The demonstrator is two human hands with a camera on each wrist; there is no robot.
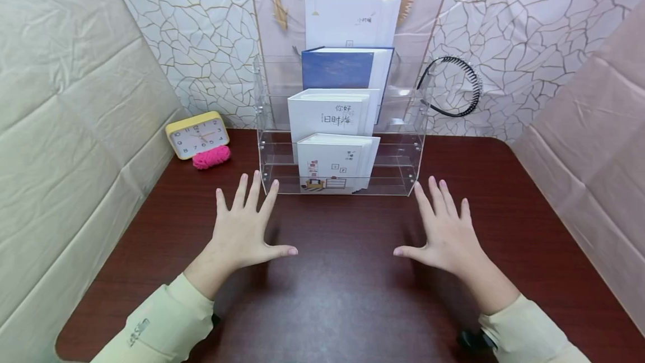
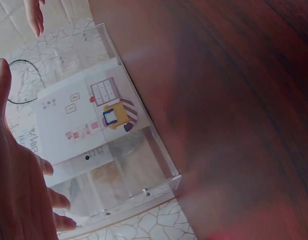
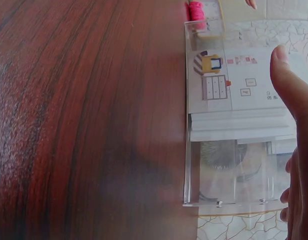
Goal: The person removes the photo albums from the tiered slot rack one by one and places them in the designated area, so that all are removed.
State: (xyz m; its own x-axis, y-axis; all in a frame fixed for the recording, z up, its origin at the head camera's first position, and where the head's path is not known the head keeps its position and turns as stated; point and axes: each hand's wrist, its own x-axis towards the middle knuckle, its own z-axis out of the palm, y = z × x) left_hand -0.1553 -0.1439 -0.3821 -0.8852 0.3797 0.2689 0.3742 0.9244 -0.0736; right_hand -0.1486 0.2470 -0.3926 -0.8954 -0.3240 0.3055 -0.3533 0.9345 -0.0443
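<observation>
Hands, left [image 1: 241, 235] and right [image 1: 448, 237], hover splayed and holding nothing above the table [image 1: 342, 307], just before the clear rack [image 1: 392, 186], whose tiers carry the books [image 1: 322, 111] in rising steps, apparently so every cover shows.

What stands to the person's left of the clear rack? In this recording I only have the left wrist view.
Observer: The head view shows a yellow-framed clock there, with a pink bundle in front of it.
Operator: Are all the books in the clear rack white?
Observer: No, the third from the front is a blue book.
Operator: I see only part of the right hand. Is it holding anything?
Observer: No, its fingers are spread and it holds nothing.
</observation>
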